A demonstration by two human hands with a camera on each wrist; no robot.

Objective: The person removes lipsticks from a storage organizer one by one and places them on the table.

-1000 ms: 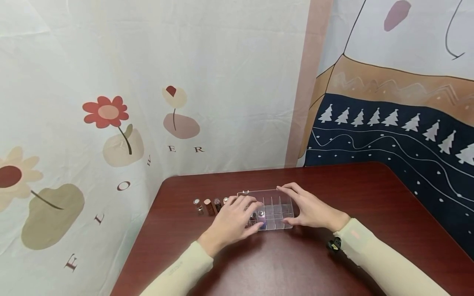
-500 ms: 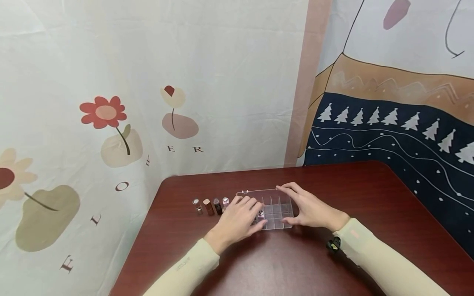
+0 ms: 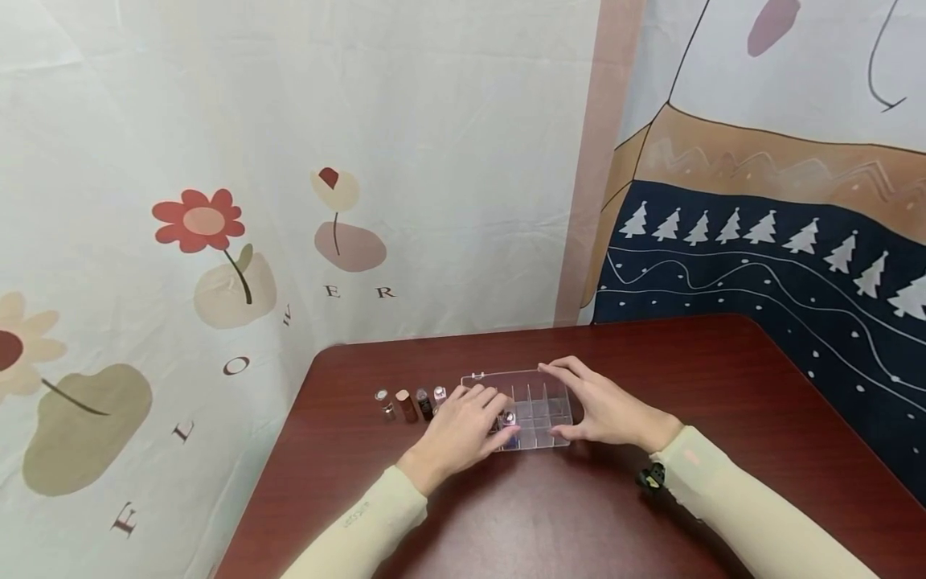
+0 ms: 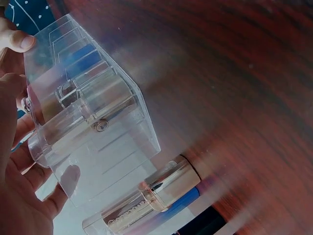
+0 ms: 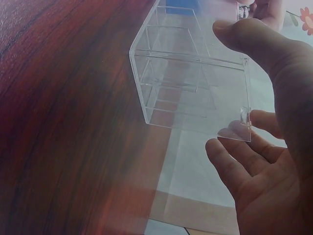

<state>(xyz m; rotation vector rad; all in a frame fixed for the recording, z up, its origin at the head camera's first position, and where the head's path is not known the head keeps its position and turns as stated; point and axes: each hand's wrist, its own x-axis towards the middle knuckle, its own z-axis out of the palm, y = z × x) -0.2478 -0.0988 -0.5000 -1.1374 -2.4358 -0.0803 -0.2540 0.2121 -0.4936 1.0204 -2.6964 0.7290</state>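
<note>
A clear organizer box with small compartments stands on the table between both hands. My left hand holds its left end; in the left wrist view one fingertip shows through the clear wall. A clear-and-gold lipstick tube stands in an end compartment, beside a pink-and-blue tube. My right hand grips the right end, with its thumb at the front and fingers at the back corner. In the head view, the left hand hides part of the box's left end.
Left of the box several lipstick tubes stand in a row, among them a brown one and a black one. The dark red table meets printed curtains behind. A small black device is at the right wrist.
My left hand has shifted slightly to the right along the box, uncovering more of the pink-topped tube in the row. The right hand has barely moved.
</note>
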